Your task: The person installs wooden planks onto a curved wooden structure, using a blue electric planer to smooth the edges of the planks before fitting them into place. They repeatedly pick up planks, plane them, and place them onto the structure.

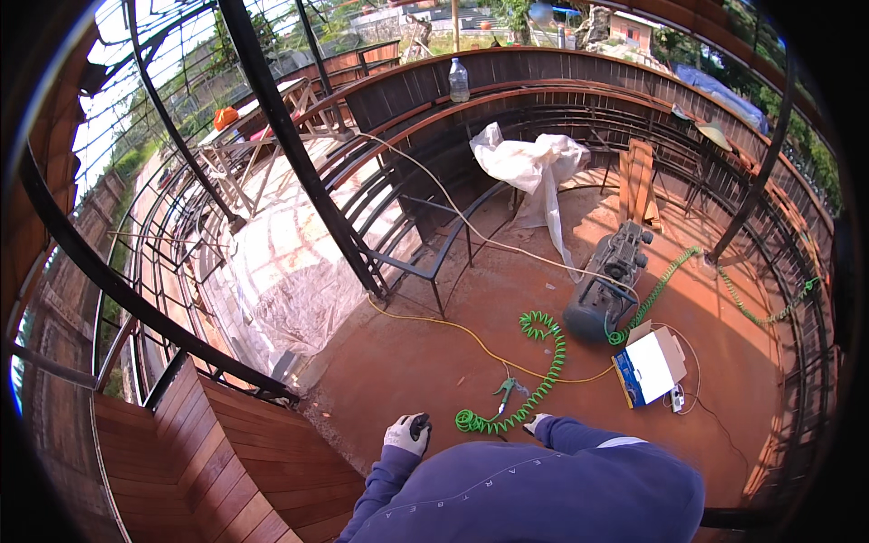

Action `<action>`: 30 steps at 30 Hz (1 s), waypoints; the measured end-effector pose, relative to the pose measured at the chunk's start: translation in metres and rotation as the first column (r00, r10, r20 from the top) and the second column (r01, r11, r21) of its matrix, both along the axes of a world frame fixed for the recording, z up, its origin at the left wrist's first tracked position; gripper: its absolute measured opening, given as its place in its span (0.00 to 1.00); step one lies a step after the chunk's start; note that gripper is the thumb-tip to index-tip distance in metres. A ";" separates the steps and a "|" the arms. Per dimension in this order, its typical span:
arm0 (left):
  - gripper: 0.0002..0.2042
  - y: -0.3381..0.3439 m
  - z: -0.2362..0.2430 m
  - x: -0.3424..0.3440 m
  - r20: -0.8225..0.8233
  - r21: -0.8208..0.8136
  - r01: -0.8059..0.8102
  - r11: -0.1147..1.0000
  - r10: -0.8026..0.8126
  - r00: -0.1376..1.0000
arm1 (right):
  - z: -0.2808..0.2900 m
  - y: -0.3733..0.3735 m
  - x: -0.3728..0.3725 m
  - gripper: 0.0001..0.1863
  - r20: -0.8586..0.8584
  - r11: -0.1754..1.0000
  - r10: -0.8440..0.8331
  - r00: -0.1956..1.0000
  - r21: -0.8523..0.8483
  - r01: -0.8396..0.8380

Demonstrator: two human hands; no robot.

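My left hand (pixel 409 434), in a pale work glove with dark patches at the fingers, hangs above the reddish floor with its fingers curled in. Whatever it may hold is too small to make out. Only part of my right hand (pixel 536 423) shows past the blue sleeve, near a green coiled air hose (pixel 559 362); its fingers are mostly hidden. Between the two hands, a little farther off, a green air blow gun (pixel 505 395) lies on the floor beside the coils.
A grey air compressor (pixel 593 303) stands ahead to the right, with an open blue-and-white box (pixel 650 366) near it. A yellow cord (pixel 471 342) crosses the floor. White plastic sheeting (pixel 534 163) drapes the curved bench frame. Wooden steps (pixel 213 434) are at the left.
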State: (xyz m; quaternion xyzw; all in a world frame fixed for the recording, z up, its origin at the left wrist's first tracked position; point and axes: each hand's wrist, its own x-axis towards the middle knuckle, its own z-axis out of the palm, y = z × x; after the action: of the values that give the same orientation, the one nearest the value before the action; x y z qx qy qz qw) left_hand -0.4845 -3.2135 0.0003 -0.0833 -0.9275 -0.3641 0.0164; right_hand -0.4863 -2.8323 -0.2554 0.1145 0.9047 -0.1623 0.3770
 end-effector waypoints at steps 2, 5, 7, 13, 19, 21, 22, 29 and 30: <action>0.14 0.019 -0.001 -0.018 0.084 -0.020 0.175 0.984 -0.173 0.981 | -0.007 0.003 0.037 0.33 0.073 0.997 -0.058 0.996 -0.046 0.062; 0.15 0.039 -0.006 -0.042 0.174 -0.062 0.397 0.916 -0.382 0.908 | -0.008 0.014 0.089 0.34 0.136 0.987 -0.139 0.981 -0.064 0.149; 0.15 0.041 -0.012 -0.052 0.215 -0.088 0.487 0.869 -0.461 0.861 | -0.007 0.021 0.111 0.33 0.184 0.986 -0.151 0.971 -0.037 0.161; 0.15 0.026 -0.010 -0.065 0.209 -0.102 0.463 0.880 -0.436 0.875 | -0.011 0.021 0.138 0.32 0.246 0.988 -0.152 0.957 0.014 0.154; 0.15 -0.028 -0.027 -0.036 0.170 -0.021 0.185 0.983 -0.179 0.969 | -0.031 -0.010 0.054 0.31 0.127 0.999 0.052 0.991 0.007 -0.053; 0.15 -0.052 -0.029 -0.011 0.192 -0.032 0.052 0.998 -0.045 0.980 | 0.026 -0.037 -0.001 0.31 0.136 0.968 0.248 0.959 0.005 -0.251; 0.15 -0.062 -0.033 0.003 0.182 -0.019 -0.009 1.000 0.012 0.983 | 0.026 -0.041 -0.020 0.30 0.107 0.961 0.272 0.956 0.028 -0.276; 0.11 -0.098 -0.032 0.126 0.062 0.165 -0.619 0.768 0.619 0.783 | 0.010 -0.099 -0.129 0.32 0.054 0.870 0.486 0.873 0.068 -0.488; 0.11 -0.098 -0.026 0.154 0.018 0.152 -0.703 0.694 0.709 0.704 | 0.038 -0.128 -0.129 0.30 0.106 0.813 0.570 0.815 0.074 -0.578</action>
State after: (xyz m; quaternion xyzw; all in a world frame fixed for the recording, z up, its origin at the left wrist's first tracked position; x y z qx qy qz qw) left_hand -0.3306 -3.3119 -0.0257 0.2730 -0.8583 -0.3954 0.1802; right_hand -0.6152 -2.9606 -0.2178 -0.1385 0.8885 0.0102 0.4373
